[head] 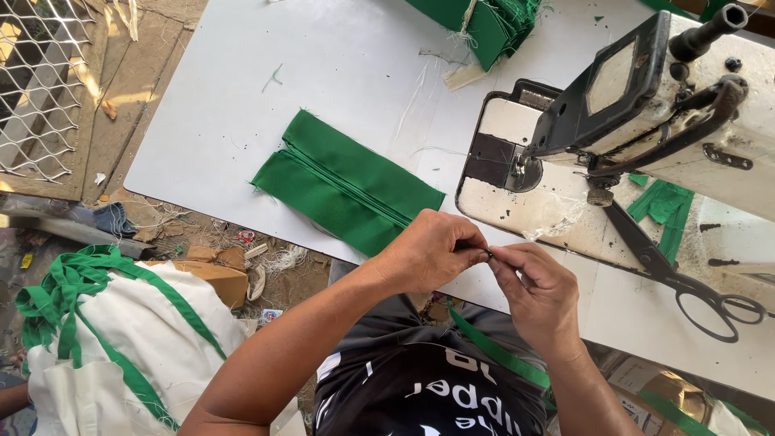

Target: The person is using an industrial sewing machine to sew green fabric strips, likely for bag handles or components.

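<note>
- Fingertips (482,249) of both hands meet in a tight pinch over something small and dark, too small to name; it could be a zipper slider
- Left hand (428,254) and right hand (539,292) are both closed on that piece, just above the near edge of the white table (234,105)
- Green fabric panel (347,182) with a zipper down its middle lies flat on the table, just beyond the left hand
- Sewing machine (646,105) stands to the right, with black scissors (686,282) on its bed
- To do this well, I judge: keep the pinch steady, work close to the zipper's end, and leave the panel lying flat
</note>
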